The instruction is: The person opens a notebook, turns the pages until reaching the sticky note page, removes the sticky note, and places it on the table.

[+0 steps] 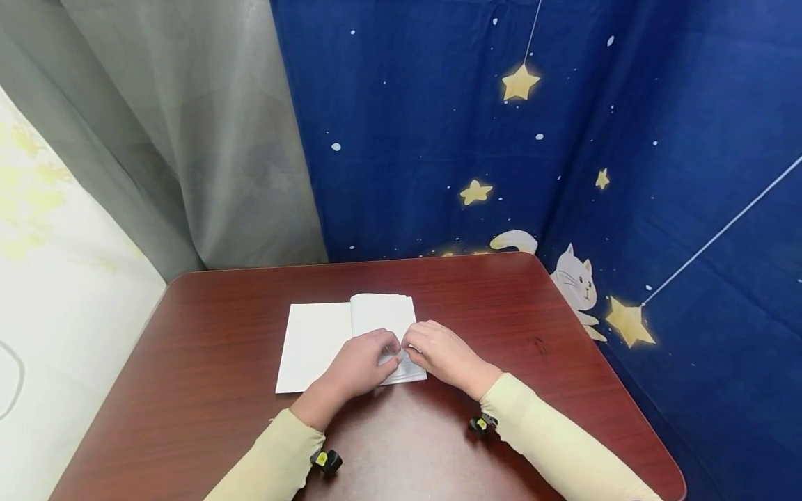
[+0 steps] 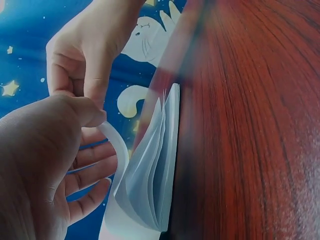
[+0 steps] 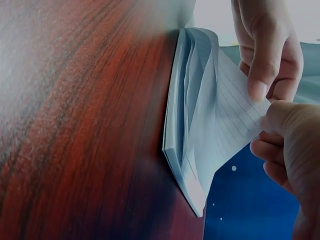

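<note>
An open notebook (image 1: 313,341) with white pages lies on the reddish-brown table. Its right-hand leaves stand partly lifted and fanned, as the left wrist view shows. One lined page (image 3: 232,107) curves up from the stack. My left hand (image 1: 365,362) pinches that page's raised edge between thumb and forefinger, its other fingers spread behind the paper. Close beside it, my right hand (image 1: 446,353) pinches the same edge with thumb and forefinger. In both wrist views the fingertips of the two hands nearly meet at the page's corner.
The wooden table (image 1: 219,362) has rounded corners. Behind it hang a grey curtain (image 1: 244,139) and a blue curtain (image 1: 426,104) with stars and a cat. A white surface (image 1: 56,278) borders the left side. Each wrist carries a small black camera (image 1: 327,460).
</note>
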{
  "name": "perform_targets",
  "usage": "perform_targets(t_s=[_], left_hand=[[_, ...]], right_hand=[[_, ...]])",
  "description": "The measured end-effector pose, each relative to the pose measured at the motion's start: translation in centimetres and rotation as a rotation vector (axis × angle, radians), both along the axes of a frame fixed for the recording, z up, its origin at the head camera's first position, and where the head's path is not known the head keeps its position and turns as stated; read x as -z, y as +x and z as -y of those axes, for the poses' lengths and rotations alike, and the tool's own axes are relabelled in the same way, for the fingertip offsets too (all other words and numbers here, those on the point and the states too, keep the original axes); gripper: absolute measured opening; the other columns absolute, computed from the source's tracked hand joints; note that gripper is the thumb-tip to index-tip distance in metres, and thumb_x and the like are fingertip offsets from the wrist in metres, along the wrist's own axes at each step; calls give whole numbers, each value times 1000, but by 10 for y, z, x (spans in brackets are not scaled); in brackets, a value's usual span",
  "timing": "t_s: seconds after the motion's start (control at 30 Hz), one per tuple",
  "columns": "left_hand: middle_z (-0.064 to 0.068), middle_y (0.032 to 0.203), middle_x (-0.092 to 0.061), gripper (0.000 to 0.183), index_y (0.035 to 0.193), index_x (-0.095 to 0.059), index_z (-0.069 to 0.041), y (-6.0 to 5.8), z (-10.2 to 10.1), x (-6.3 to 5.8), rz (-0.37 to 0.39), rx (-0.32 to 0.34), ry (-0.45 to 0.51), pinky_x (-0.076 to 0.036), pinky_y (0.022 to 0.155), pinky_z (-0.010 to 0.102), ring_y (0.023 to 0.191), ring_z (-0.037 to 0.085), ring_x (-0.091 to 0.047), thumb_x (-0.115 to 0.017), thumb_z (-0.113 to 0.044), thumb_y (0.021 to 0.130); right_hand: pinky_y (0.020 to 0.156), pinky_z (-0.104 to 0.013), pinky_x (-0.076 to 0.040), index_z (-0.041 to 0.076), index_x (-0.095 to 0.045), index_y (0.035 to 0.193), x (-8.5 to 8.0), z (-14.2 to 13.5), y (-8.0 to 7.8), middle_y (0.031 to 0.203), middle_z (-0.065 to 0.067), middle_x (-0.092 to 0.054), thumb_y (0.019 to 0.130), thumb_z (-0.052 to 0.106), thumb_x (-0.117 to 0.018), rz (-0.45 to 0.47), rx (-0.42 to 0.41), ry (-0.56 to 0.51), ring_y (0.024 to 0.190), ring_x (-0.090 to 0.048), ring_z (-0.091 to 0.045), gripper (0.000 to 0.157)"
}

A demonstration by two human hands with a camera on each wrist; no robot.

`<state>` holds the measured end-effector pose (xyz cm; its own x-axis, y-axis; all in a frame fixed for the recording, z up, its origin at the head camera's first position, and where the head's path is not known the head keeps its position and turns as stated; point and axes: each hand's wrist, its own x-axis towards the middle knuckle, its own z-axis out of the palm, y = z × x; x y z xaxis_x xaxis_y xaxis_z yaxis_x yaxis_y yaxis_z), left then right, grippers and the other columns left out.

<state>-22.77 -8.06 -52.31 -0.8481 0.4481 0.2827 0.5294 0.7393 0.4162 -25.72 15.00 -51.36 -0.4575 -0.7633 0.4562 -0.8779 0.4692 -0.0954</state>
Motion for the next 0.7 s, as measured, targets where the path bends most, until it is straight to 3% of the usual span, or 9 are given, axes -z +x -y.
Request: perform_targets(t_s=[0.13, 0.27, 0.5, 0.7], left_hand=[[-10, 83, -62, 11, 93, -70, -22, -3, -3, 3, -18, -25, -16, -53, 71, 34, 75, 10, -57, -78, -25, 101], [-12, 73, -54, 16, 89, -67, -23, -3, -4, 0, -3, -60, -17, -46, 64, 31, 66, 9, -51, -77, -26, 102], [-10, 69, -51, 18, 87, -64, -23, -3, -2, -6, 39, -107, -8, -43, 61, 31, 63, 9, -48, -75, -27, 101], [-8, 67, -50, 14, 90, -64, -22, -4, 2, -9, 73, -119, 2, -41, 58, 31, 60, 10, -46, -74, -25, 98]], right_hand=[[92, -35, -55, 13, -71, 109, 1, 0, 1, 104, 3, -70, 99, 5, -78, -11, 21, -17, 99, -67, -15, 14], [93, -39, -56, 12, -71, 113, 3, -2, 0, 109, 1, -71, 101, 11, -76, -14, 107, -65, 101, -68, -19, 12], [91, -47, -57, 6, -71, 121, 13, -7, -2, 113, -9, -71, 103, 19, -76, 134, 304, -110, 98, -65, -24, 23], [104, -52, -55, 2, -70, 134, 25, -5, -2, 129, -13, -70, 101, 27, -81, 248, 381, -47, 118, -67, -32, 43]])
